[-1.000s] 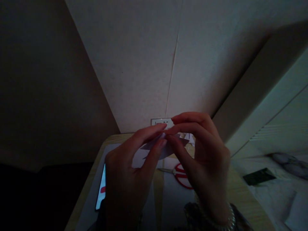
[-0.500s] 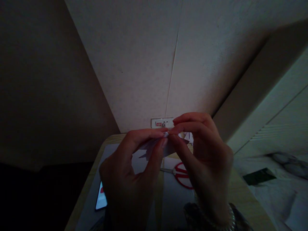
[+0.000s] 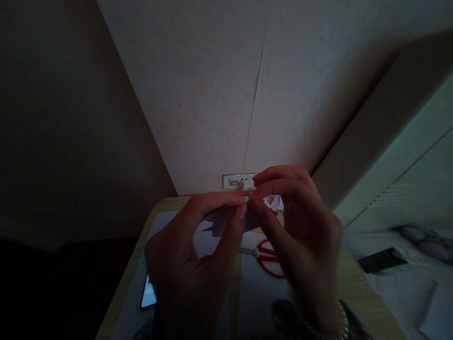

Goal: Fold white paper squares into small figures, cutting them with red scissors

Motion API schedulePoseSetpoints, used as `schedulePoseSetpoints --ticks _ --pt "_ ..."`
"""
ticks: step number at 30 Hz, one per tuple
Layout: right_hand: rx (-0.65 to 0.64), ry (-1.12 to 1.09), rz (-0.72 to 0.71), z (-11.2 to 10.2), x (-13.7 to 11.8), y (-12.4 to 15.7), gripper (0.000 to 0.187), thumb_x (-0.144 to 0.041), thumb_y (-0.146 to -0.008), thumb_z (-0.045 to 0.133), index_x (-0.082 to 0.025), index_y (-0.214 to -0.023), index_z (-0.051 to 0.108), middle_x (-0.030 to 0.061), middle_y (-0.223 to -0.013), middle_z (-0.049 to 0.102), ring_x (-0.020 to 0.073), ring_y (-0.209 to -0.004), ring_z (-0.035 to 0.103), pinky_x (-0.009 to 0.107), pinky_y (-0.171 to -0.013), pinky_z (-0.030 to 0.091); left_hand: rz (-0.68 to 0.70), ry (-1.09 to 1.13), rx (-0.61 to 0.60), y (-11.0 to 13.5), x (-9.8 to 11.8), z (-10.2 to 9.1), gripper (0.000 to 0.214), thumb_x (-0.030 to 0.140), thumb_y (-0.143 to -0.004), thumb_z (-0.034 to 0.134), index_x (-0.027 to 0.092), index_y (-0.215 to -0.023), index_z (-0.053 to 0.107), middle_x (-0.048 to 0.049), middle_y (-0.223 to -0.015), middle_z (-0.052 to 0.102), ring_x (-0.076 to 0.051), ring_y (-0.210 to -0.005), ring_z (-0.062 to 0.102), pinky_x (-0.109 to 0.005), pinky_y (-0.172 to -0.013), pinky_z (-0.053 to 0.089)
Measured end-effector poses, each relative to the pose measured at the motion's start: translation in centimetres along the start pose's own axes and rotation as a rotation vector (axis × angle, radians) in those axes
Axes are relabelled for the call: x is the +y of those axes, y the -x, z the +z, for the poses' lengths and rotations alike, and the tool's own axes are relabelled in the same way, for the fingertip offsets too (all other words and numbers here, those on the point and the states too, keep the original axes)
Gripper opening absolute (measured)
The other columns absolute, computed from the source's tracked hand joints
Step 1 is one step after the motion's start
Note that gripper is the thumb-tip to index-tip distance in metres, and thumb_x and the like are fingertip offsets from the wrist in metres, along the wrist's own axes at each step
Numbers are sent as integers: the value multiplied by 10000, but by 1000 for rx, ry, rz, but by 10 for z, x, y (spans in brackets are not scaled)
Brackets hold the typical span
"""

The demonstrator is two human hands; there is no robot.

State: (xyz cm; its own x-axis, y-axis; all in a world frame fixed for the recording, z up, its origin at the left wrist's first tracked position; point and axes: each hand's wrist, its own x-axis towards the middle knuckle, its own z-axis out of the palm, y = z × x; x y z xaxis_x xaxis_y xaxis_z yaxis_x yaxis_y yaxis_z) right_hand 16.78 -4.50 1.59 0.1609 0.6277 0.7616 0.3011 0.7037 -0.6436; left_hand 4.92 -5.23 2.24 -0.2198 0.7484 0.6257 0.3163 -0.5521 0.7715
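Note:
My left hand [image 3: 187, 264] and my right hand [image 3: 300, 241] are raised over a small wooden table [image 3: 357, 293] in dim light. Both pinch a small folded piece of white paper [image 3: 224, 221] between thumb and fingertips, and the fingertips of the two hands meet at its top edge. Most of the paper is hidden behind my fingers. A beaded bracelet [image 3: 341, 321] circles my right wrist.
Red-handled scissors [image 3: 267, 257] lie on white sheets [image 3: 255, 293] on the table. A lit phone [image 3: 148, 293] rests at the table's left side. A wall socket [image 3: 237, 180] sits just behind the table. Crumpled paper [image 3: 276, 203] lies at the back. A bed with a dark card [image 3: 380, 259] is to the right.
My left hand has dropped slightly and curled tighter, covering more of the phone. The paper has been pinched into a smaller shape between the fingertips.

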Motion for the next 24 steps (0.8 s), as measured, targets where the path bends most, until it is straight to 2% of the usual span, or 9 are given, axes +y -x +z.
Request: schedulePoseSetpoints --ticks 3,10,15,20,24 --pt "-16 -29 4 -1 1 -1 118 -109 -899 688 -215 -950 685 -17 -1014 648 125 -1007 614 276 -884 519 20 6 -19 -1 -2 0 166 141 -860 729 306 -858 715 143 -814 774 -80 -722 706 -201 -652 549" --pt "-61 -36 20 -4 2 -3 111 -118 -914 691 -224 -927 722 -25 -1028 654 107 -1030 609 239 -896 502 28 114 25 -2 -5 2 261 50 -792 752 289 -881 696 125 -840 761 -83 -786 733 -170 -707 595" --pt "-52 -58 30 -4 2 -2 111 -122 -900 715 -232 -902 724 -31 -1016 655 112 -1006 610 251 -888 503 -45 189 38 -3 -4 2 259 69 -776 766 298 -873 690 129 -846 762 -96 -796 750 -180 -709 615" --pt "7 -92 81 -3 4 0 138 -112 -905 697 -247 -889 718 -30 -954 661 142 -924 631 331 -902 513 -172 226 -134 -6 -8 -1 333 164 -743 824 344 -973 665 94 -921 777 -163 -899 760 -271 -807 624" --pt "74 -100 146 -3 3 0 164 -97 -896 681 -254 -856 708 -23 -886 657 163 -874 632 331 -812 513 -135 214 -212 -9 -16 -4 240 163 -781 779 326 -942 707 83 -898 782 -153 -852 748 -255 -731 596"
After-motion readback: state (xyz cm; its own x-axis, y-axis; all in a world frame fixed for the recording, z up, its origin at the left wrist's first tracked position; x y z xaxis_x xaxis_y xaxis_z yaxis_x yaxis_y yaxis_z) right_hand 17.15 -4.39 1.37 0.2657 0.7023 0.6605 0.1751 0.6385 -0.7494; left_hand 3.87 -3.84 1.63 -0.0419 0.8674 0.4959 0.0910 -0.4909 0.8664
